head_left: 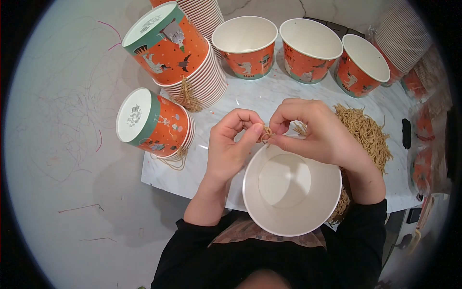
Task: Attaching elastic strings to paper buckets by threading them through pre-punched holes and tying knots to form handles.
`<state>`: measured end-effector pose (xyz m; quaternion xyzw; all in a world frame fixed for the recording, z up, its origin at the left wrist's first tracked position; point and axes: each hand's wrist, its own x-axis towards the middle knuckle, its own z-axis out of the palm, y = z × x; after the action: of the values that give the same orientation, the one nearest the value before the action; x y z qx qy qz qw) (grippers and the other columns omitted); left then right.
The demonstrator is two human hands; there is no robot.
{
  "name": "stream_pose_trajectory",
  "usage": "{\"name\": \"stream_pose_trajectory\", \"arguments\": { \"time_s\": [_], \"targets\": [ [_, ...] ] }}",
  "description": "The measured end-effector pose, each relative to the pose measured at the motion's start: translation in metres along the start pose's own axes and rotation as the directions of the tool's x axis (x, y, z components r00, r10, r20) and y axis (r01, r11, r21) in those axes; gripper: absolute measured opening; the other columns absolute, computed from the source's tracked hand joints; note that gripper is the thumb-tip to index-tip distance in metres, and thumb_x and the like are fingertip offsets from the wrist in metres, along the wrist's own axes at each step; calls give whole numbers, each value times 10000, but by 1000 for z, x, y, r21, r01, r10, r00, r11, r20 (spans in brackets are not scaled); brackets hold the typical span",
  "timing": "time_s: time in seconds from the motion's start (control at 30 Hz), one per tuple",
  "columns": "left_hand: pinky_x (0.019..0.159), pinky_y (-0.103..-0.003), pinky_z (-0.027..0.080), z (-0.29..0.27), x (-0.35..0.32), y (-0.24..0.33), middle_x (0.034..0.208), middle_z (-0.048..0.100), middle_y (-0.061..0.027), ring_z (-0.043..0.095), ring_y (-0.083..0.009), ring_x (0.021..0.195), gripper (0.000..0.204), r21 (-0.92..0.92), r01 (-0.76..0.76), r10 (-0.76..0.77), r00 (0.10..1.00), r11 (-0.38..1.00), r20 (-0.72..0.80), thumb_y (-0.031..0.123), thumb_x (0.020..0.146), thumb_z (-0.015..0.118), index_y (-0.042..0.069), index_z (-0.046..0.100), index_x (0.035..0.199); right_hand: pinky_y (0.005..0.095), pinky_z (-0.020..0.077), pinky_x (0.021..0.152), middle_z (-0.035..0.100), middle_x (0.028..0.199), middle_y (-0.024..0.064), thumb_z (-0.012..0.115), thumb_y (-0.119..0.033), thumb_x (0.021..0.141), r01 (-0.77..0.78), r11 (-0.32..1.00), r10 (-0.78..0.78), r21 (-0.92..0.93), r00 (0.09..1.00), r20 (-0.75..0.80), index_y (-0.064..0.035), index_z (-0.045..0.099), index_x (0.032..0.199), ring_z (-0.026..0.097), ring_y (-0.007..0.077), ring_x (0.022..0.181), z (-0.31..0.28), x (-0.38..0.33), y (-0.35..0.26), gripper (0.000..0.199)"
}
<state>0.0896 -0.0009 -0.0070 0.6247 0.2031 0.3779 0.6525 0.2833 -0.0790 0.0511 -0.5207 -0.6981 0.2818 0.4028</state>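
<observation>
Both hands meet over the far rim of a large white-lined paper bucket [320, 197], which sits mouth-up close to my body. My left hand [231, 144] pinches a tan cord [266, 134] between thumb and forefinger. Opposite it, my right hand [313, 132] is closed on the same cord, its fingertips almost touching the left ones. The cord forms a small loop between them; whether it is knotted, I cannot make out. Inside, the bucket shows only its bare white bottom. A heap of loose tan cords [366, 139] lies beyond my right forearm.
Three orange-and-green buckets stand upright along the back, including a middle one [310, 62]. Upside-down bucket stacks, a tall one [168, 48] and a short one [159, 123], stand at left with cords hanging from them. Plastic-wrapped buckets [402, 36] are at far right. The marble-patterned table [216, 103] ends at left.
</observation>
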Motion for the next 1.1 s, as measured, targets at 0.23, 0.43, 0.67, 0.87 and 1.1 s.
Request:
{"name": "stream_pose_trajectory", "arguments": {
  "time_s": [0.23, 0.43, 0.67, 0.87, 1.1],
  "targets": [
    [756, -241, 487, 1, 1, 2, 871, 678, -51, 616, -94, 807, 80, -30, 7, -8, 1000, 1000, -15, 75, 1011, 571, 5, 593, 1041, 348, 532, 694, 662, 794, 127, 728, -82, 783, -48, 999, 48, 20, 999, -23, 13, 655, 838, 674, 247, 757, 3, -1, 1, 132],
    [752, -238, 484, -3, 1, 2, 881, 688, -61, 615, -93, 802, 70, -169, 45, -42, 999, 985, 25, 62, 1018, 552, 14, 569, 1065, 350, 512, 677, 636, 774, 124, 693, -76, 776, -51, 999, 51, 18, 999, -5, 11, 615, 809, 648, 245, 735, 4, -2, -3, 122],
    [675, -210, 400, -9, 3, 6, 781, 607, -13, 525, -60, 725, 89, -337, 251, -245, 968, 907, 62, 134, 1024, 537, 48, 557, 1029, 329, 492, 674, 613, 779, 103, 671, -40, 769, -40, 998, 40, 46, 999, 4, 8, 608, 809, 615, 216, 736, 5, -2, -3, 88],
    [639, -200, 344, -12, 6, 1, 741, 449, 55, 395, -38, 685, 89, -452, 298, -268, 954, 841, 132, 131, 1016, 538, 43, 548, 1005, 334, 492, 669, 614, 781, 106, 662, -36, 773, -11, 1000, 11, 11, 1000, 24, 1, 611, 816, 619, 230, 734, 4, -2, -3, 77],
    [903, -256, 437, -13, 6, -2, 748, 427, 63, 411, -41, 704, 91, -458, 185, -163, 983, 870, 86, 145, 1009, 551, 55, 552, 1002, 309, 488, 669, 622, 802, 90, 703, -40, 801, 23, 999, -24, 31, 1000, 19, 2, 635, 842, 610, 198, 736, 7, -1, 2, 90]
  ]
}}
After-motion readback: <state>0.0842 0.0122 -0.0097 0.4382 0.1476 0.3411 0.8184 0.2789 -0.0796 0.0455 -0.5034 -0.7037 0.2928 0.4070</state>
